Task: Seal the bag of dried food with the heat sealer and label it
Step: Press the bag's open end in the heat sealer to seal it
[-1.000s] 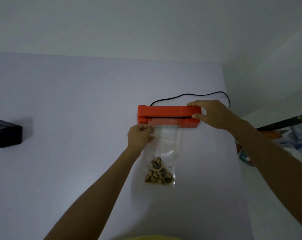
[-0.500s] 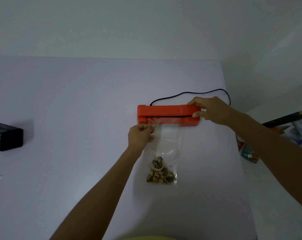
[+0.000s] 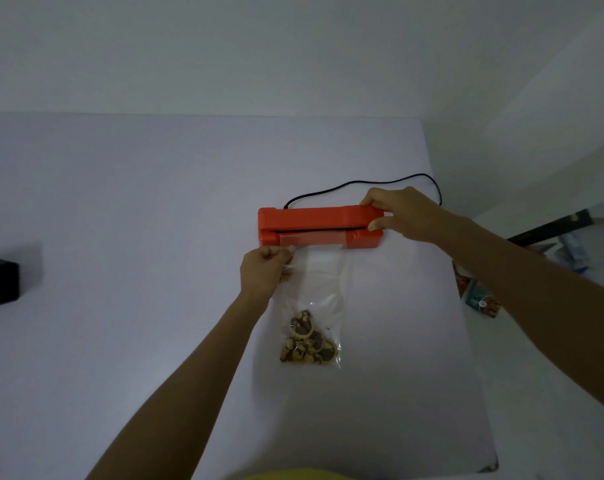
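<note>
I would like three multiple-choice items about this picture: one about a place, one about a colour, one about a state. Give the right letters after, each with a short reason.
1. Where does the dried food lie in the bag?
A. at the end near the person
B. at the end by the sealer
C. spread evenly

2. What colour is the heat sealer?
A. blue
B. orange-red
C. white

3. What is the left hand doing?
A. resting flat on the table
B. pinching the bag's edge near the sealer
C. holding the cord

Answers: 1 A, the pieces sit heaped at the near end. 2 B, its body is orange-red. 3 B, the fingers grip the plastic, while the right hand holds the sealer's end.
</note>
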